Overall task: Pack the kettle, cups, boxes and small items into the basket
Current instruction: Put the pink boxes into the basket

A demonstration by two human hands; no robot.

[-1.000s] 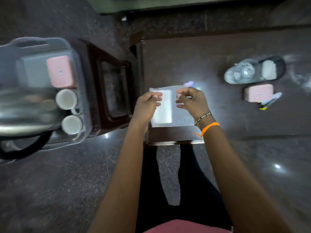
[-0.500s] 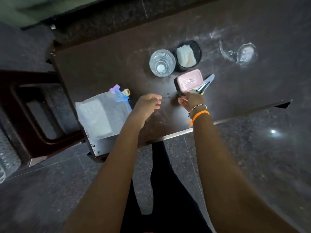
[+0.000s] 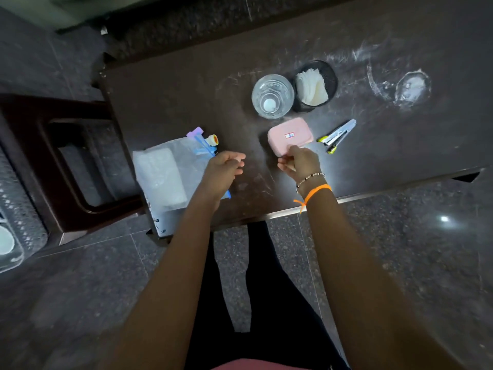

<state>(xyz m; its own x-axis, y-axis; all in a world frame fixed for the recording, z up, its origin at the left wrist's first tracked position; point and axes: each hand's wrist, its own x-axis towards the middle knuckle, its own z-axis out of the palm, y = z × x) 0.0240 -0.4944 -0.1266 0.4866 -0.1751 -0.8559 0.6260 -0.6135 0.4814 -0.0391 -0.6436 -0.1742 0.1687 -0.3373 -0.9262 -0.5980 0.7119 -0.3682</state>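
At the far left edge of the frame a perforated pale basket (image 3: 16, 209) shows only in part, with the rim of a white cup (image 3: 4, 240) inside it at the lower left. Just right of it stands a dark reddish wooden chair (image 3: 53, 161), pushed up beside the dark table (image 3: 186, 84) that fills the upper middle and right of the frame.

On the table's near left corner lies a clear zip bag (image 3: 165, 174) holding something flat and white, its blue and purple closure toward the top, with a small orange-capped item (image 3: 212, 140) just beside that end. The left hand (image 3: 222, 170) hovers over the bag's right edge, fingers loosely curled and holding nothing.

Toward the centre, the right hand (image 3: 300, 162), with a beaded bracelet and an orange thread at the wrist, pinches the near edge of a pink box (image 3: 289, 136) that lies on the tabletop. Above the box stands a clear glass (image 3: 272, 96), and touching its right side a black mesh holder (image 3: 316, 85) filled with white paper. Right of the pink box, apart from it, lies a silver stapler (image 3: 337, 134) with yellow-green ends. In the upper right, pale ring marks (image 3: 412, 86) smear the table.
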